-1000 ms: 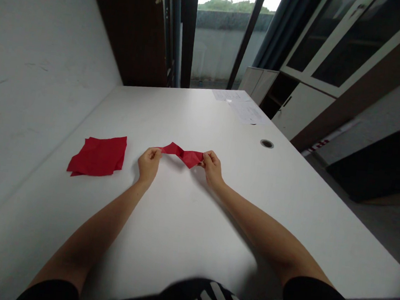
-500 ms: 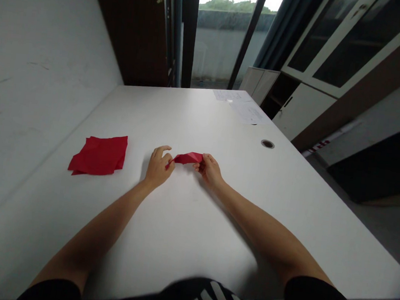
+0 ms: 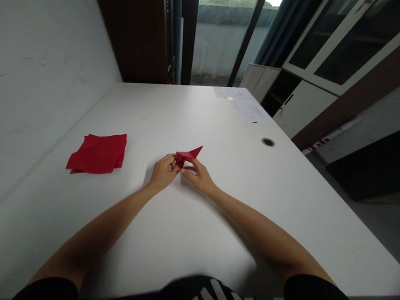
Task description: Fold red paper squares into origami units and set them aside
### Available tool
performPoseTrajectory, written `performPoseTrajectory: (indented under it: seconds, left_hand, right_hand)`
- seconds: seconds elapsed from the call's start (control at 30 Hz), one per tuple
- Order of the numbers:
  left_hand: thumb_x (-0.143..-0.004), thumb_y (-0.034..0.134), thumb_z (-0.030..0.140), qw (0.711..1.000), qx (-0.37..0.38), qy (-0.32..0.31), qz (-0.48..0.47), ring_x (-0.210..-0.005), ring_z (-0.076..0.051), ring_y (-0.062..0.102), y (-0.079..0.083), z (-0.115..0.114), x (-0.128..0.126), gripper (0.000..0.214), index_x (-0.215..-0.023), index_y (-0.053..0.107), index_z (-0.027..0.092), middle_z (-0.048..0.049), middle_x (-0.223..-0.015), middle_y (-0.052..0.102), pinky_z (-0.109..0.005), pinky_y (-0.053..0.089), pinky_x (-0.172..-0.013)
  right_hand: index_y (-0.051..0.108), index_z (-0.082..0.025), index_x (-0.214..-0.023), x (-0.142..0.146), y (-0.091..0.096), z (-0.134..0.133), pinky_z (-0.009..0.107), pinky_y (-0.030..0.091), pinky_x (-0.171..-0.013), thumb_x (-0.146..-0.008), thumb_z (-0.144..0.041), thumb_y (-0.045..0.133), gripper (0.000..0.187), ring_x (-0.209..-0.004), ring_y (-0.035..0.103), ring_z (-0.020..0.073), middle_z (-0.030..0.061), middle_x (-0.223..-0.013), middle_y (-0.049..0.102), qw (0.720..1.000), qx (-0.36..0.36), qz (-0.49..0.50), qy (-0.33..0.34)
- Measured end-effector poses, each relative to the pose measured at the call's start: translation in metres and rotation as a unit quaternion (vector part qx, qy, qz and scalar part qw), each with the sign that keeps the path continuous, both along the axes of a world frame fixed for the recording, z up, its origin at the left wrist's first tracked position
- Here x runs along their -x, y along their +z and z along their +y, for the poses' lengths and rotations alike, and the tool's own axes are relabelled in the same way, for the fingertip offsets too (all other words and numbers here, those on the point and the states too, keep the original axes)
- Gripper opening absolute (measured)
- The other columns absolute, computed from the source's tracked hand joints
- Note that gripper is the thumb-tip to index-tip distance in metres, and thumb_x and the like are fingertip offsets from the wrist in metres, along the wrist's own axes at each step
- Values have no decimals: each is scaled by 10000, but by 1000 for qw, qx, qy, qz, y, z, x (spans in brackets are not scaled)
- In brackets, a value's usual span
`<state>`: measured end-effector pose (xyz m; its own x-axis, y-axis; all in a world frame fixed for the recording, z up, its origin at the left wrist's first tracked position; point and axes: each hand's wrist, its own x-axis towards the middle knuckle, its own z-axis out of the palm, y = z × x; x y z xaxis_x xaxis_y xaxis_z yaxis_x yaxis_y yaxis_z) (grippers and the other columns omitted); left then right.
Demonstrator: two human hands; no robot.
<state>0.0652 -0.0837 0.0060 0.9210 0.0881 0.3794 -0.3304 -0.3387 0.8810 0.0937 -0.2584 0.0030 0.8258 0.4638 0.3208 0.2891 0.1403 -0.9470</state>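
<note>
A small folded piece of red paper [image 3: 189, 153] sits just above the white table [image 3: 193, 225], with a pointed tip sticking up to the right. My left hand [image 3: 163, 171] pinches its left end with closed fingers. My right hand [image 3: 196, 174] touches it from below and right, fingers pressed on the paper. The two hands meet at the paper. A stack of flat red paper sheets [image 3: 98, 153] lies on the table to the left of my left hand, apart from it.
White printed sheets [image 3: 244, 106] lie at the table's far right corner. A round cable hole [image 3: 267, 142] is in the tabletop to the right. A white wall runs along the left side. Cabinets [image 3: 306, 108] stand beyond the right edge.
The red paper was stretched wide between my hands a second ago. My hands have come together and the paper is now folded into a short piece with a raised point.
</note>
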Motion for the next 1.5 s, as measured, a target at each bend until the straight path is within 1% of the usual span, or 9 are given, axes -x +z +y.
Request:
performPoseTrajectory:
  seconds: [0.27, 0.47, 0.73, 0.83, 0.97, 1.1, 1.23, 1.37, 1.5]
  left_hand:
    - [-701, 699, 75, 998, 12, -58, 34, -876, -238, 560, -5, -4, 4, 280, -584, 501, 235, -43, -814, 642, -345, 405, -842]
    - [-784, 634, 185, 978, 127, -110, 124, -730, -166, 571, -12, -1, -4, 254, -597, 463, 206, -20, -842, 700, -284, 397, -667]
    - [-770, 689, 228, 929, 269, -136, 215, -545, -100, 408, -12, 4, -9, 249, -643, 477, 194, 45, -585, 483, -250, 293, -554]
    - [-767, 703, 222, 908, 303, -142, 252, -624, -110, 497, -13, 3, -7, 120, -804, 593, 191, 23, -703, 588, -237, 345, -588]
    - [-770, 731, 292, 892, 311, -176, 277, -817, -158, 602, -14, -3, -6, 302, -1041, 665, 176, -40, -922, 691, -258, 432, -730]
    - [-808, 674, 336, 937, 201, -129, 255, -805, -164, 609, -14, -6, -6, 256, -972, 681, 140, -46, -886, 705, -280, 440, -773]
    - [-933, 509, 306, 980, -61, -92, 167, -788, -173, 608, -9, -1, -3, 229, -924, 693, 170, -28, -862, 694, -291, 443, -747]
    - [-975, 458, 232, 948, -314, -43, 19, -926, -209, 612, -1, 3, 3, 243, -994, 698, 201, -66, -976, 675, -333, 462, -866]
    - [-997, 449, 240, 927, -374, -5, -20, -1002, -228, 612, 2, 4, 5, 271, -1145, 674, 205, -84, -1043, 671, -365, 479, -931]
  right_hand:
    - [698, -239, -957, -4, 1, -2, 326, 531, -779, -861, -381, 671, 174, -866, 619, 186, 25, -955, 690, 990, 32, 5, -138]
    - [697, -223, -859, -24, -7, -9, 311, 491, -789, -816, -366, 704, 150, -787, 585, 160, -2, -855, 682, 986, -92, 132, -46]
    - [663, -217, -826, -20, -1, -9, 300, 467, -762, -765, -416, 781, 239, -727, 555, 146, -13, -802, 652, 976, -125, 175, 10]
    - [665, -219, -834, -19, -2, -9, 296, 460, -757, -766, -438, 791, 262, -729, 551, 147, -12, -799, 647, 976, -128, 173, 23]
    - [653, -217, -843, -20, -5, -9, 289, 447, -740, -754, -479, 801, 314, -721, 532, 148, -13, -783, 633, 976, -122, 179, 35]
    - [633, -200, -822, -20, -2, -10, 288, 437, -772, -778, -438, 790, 288, -750, 538, 145, -8, -782, 621, 973, -128, 179, 76]
    - [627, -196, -830, -21, 1, -9, 306, 450, -810, -845, -495, 719, 313, -782, 568, 153, 7, -813, 636, 970, -140, 191, 50]
    - [663, -173, -843, -24, -1, -8, 296, 446, -729, -800, -555, 742, 393, -721, 568, 148, 24, -795, 660, 969, -78, 236, 15]
    - [623, -174, -787, -22, 0, -9, 268, 388, -621, -727, -512, 813, 392, -628, 510, 119, -6, -702, 620, 980, -9, 199, 22]
